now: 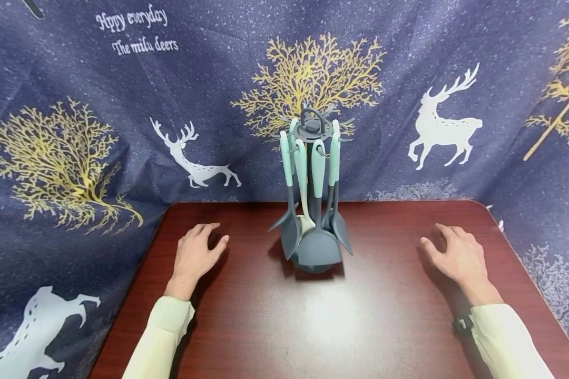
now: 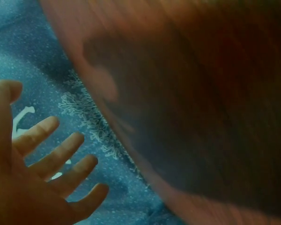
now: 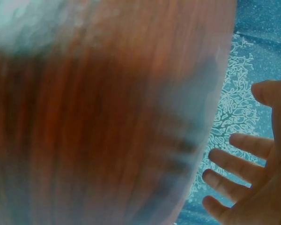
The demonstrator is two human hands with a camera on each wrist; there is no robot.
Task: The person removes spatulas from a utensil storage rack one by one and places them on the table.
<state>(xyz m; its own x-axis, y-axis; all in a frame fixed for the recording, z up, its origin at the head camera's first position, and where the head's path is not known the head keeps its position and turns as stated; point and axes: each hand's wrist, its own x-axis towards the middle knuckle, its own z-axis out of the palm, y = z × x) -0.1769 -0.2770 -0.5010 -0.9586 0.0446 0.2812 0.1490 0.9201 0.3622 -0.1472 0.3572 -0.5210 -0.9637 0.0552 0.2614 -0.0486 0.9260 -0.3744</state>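
Observation:
In the head view a rack (image 1: 312, 126) near the table's back edge carries several hanging utensils with mint green handles and dark grey heads, among them a broad turner (image 1: 320, 248) at the front. My left hand (image 1: 195, 255) is to the left of the rack, holding nothing, thumb apart from the fingers. To the right of the rack, my right hand (image 1: 460, 258) holds nothing. Both wrist views show relaxed, spread fingers: the left hand (image 2: 47, 173) and the right hand (image 3: 253, 173) touch no utensil.
The reddish-brown table (image 1: 246, 326) has rounded back corners. Behind it and at its sides hangs a dark blue cloth (image 1: 208, 105) printed with white deer and golden trees. A dark band (image 1: 463, 322) is at the right wrist.

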